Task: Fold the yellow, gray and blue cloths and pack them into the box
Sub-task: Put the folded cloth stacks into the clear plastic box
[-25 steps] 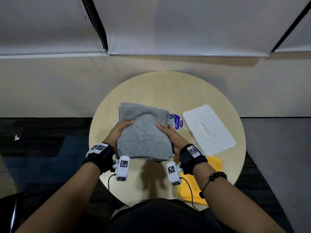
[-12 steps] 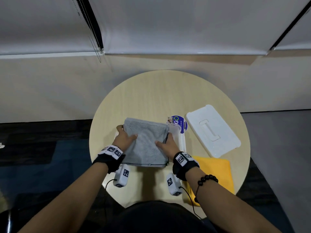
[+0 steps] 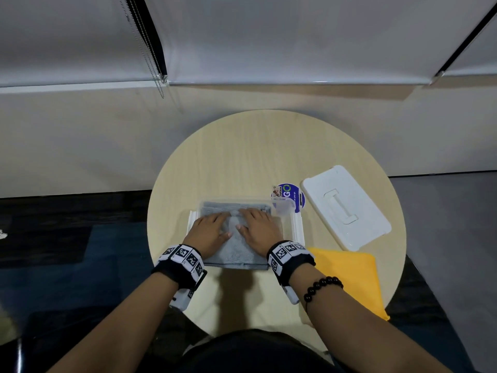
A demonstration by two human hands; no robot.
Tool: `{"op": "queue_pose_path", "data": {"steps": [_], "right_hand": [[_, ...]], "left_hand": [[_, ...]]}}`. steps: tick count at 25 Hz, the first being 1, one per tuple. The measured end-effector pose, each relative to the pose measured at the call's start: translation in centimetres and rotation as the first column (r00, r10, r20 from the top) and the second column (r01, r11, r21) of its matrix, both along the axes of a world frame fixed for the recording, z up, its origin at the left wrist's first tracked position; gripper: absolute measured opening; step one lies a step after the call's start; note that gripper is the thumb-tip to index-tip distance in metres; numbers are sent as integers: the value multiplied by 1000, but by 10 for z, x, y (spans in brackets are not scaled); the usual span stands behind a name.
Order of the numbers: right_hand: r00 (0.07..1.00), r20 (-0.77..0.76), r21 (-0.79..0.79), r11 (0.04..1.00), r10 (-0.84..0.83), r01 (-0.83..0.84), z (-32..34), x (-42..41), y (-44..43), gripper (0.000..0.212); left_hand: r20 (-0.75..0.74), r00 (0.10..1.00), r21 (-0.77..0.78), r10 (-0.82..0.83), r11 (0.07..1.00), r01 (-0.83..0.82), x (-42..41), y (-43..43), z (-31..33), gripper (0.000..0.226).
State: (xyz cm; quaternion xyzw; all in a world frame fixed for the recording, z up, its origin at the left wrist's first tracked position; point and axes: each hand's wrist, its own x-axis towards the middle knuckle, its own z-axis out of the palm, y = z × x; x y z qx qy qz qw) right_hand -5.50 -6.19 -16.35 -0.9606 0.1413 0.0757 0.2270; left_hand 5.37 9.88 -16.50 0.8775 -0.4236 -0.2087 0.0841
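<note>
The folded gray cloth (image 3: 236, 251) lies inside the clear plastic box (image 3: 291, 224) in the middle of the round table. My left hand (image 3: 209, 232) and my right hand (image 3: 259, 230) press flat on top of the cloth, side by side, fingers pointing away from me. The folded yellow cloth (image 3: 349, 275) lies on the table's near right edge, to the right of my right wrist. No blue cloth shows in the head view.
The box's white lid (image 3: 345, 207) lies upside down at the right of the wooden table (image 3: 242, 157). A round blue sticker (image 3: 291, 192) sits just behind the box's right corner. A wall and window blinds stand beyond the table.
Both hands lowered the gray cloth from above the table into the box. They slid from gripping its sides onto its top and now press it down.
</note>
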Motion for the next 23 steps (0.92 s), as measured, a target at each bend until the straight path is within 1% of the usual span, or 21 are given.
{"op": "queue_pose_path", "data": {"steps": [1,3,5,7,9,11,12,14,16,17,18,19,21,23], "right_hand": [[998,-55,3,1000,8,-8,-5,1,1,54],[990,-140,11,1000,24,-23,-9,7,0,57],[983,-181,15,999,35,-32,-7,14,-4,56],[980,-199,-9,999,28,-31,-4,19,-6,52],[980,-200,-23,1000,0,-4,-1,21,-6,49],[981,-191,-43,999,-29,21,6,24,-3,46],[984,-175,-68,997,-36,24,10,24,0,47],[993,-120,-92,996,-13,2,15,16,8,59],[997,-55,-52,997,59,-62,14,1,15,76],[994,-54,-17,995,98,-99,13,-8,16,83],[988,-89,11,992,130,-129,10,-14,15,87],[977,-155,22,989,149,-147,7,-17,12,91],[945,-293,-1,989,143,-150,2,-18,4,97],[931,-346,-45,989,115,-138,-5,-15,2,107]], "left_hand": [[-24,1000,35,-11,999,12,1,1,-3,62],[-16,999,110,-50,993,51,4,-2,-7,64],[1,998,149,-56,987,55,5,-8,-5,64],[-21,998,144,-57,988,60,5,-12,1,67],[-105,992,103,-65,992,75,5,-6,10,76],[-170,976,108,-136,982,156,7,4,18,87],[-165,970,140,-179,969,203,7,8,19,90],[-129,971,216,-201,950,225,6,12,15,94],[-82,978,253,-191,945,206,7,7,7,98],[-54,980,273,-191,941,199,6,4,3,100],[-22,982,292,-189,938,187,4,1,-1,103],[9,984,302,-179,938,168,1,-1,-5,106],[66,988,315,-141,942,113,-7,-6,-11,114],[116,987,323,-111,944,68,-17,-11,-13,121]]}}
